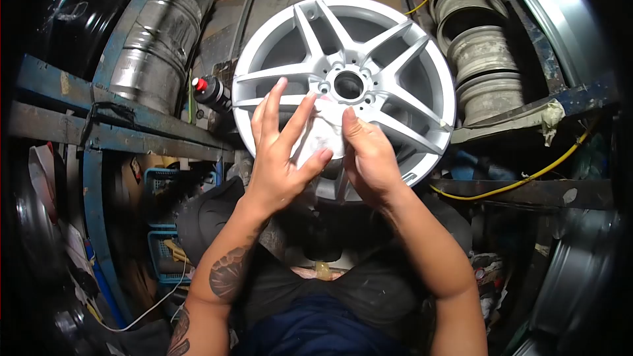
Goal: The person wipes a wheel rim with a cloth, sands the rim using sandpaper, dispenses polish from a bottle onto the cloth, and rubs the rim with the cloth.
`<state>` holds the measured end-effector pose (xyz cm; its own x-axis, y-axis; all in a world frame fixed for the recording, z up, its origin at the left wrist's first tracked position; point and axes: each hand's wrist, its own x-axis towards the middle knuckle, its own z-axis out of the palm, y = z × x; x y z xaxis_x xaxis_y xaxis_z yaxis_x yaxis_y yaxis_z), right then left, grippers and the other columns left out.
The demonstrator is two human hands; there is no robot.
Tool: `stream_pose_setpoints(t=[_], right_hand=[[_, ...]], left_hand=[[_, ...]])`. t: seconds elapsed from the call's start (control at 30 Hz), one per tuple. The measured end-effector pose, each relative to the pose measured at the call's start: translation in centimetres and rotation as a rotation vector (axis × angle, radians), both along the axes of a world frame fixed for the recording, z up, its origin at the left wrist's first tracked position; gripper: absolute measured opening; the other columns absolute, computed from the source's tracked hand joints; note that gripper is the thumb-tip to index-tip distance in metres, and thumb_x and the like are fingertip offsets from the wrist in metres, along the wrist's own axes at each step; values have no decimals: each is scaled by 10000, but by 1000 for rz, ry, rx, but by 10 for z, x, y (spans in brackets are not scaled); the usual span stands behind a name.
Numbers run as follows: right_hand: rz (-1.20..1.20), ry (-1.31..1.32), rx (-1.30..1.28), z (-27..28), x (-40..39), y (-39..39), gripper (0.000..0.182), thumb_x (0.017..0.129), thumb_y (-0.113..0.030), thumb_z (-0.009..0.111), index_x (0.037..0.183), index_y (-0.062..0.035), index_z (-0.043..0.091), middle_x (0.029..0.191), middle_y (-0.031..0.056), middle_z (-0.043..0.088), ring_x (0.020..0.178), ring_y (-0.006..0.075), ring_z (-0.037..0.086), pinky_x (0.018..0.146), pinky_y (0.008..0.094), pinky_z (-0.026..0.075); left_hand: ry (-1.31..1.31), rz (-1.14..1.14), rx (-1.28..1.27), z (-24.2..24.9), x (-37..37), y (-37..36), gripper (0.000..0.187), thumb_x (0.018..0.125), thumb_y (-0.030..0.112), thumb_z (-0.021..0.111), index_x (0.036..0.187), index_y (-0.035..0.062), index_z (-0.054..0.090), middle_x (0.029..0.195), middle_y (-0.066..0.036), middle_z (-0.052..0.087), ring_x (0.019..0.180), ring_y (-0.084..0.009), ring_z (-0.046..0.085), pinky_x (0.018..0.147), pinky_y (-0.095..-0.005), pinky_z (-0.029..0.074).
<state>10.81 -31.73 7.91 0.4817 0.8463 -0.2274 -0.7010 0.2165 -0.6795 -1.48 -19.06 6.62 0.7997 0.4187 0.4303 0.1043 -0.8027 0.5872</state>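
A silver alloy wheel [405, 69] with paired spokes lies face up in front of me, its round centre bore toward the middle. Over its near part, my right hand [370, 158] pinches a thin white sheet [322, 138] with the thumb on its edge; whether it is paper or cloth I cannot tell. My left hand [280, 151] is open on the other side of the sheet, fingers spread over the left spokes and the thumb tip close to the sheet. The hands and the sheet hide part of the wheel's near rim.
Behind the wheel's left edge stands a dark bottle with a red cap [200, 84]. Metal racks hold silver wheel barrels [155, 39] at left and dusty rims [488, 59] at right. A yellow hose [554, 168] loops at right. Blue baskets [161, 250] sit low on the left.
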Motion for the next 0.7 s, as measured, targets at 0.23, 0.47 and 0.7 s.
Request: stream_pose_setpoints(t=[0.23, 0.47, 0.7], right_hand=[[15, -11, -39, -13, 1, -3, 534, 1139, -402, 453, 1349, 62, 612, 1298, 126, 675, 1216, 183, 620, 1040, 329, 484], [-52, 237, 1, -3, -8, -2, 548, 1152, -390, 377, 1458, 57, 463, 1450, 167, 567, 1354, 245, 559, 1158, 391, 451], [19, -90, 17, -9, -12, -6, 604, 1157, -397, 354, 1514, 84, 437, 1552, 185, 501, 1402, 250, 526, 1177, 386, 408]], left_hand=[[24, -60, -54, -21, 3, -10, 715, 941, 631, 631, 1500, 186, 606, 1708, -283, 172, 1485, -507, 221, 1227, -588, 176], [156, 96, 81, -31, 1, -16, 661, 991, 721, 462, 1485, 312, 622, 1721, -252, 169, 1506, -500, 178, 1206, -621, 146], [-19, 46, -111, -37, 1, -11, 650, 1027, 673, 441, 1504, 263, 607, 1698, -314, 164, 1494, -524, 202, 1210, -631, 153]])
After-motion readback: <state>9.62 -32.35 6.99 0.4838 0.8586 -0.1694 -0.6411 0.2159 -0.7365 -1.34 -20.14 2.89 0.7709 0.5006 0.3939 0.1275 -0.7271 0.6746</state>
